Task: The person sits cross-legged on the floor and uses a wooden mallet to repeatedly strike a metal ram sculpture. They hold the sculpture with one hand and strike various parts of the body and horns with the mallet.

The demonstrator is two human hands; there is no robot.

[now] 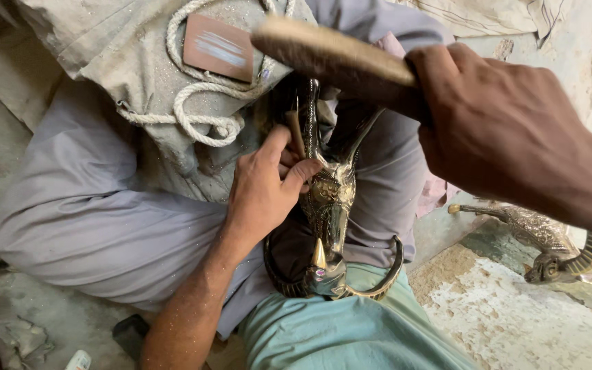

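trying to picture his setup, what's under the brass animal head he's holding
The brass animal head rests on his lap, over grey trousers. The left hand hides its left side.

Single head-worn view: the camera is looking steeply down from the person's head, at close range, onto the lap, where the left hand [265,188] is steadying a brass figure [329,199]; the floor [515,322] is framing the edges.
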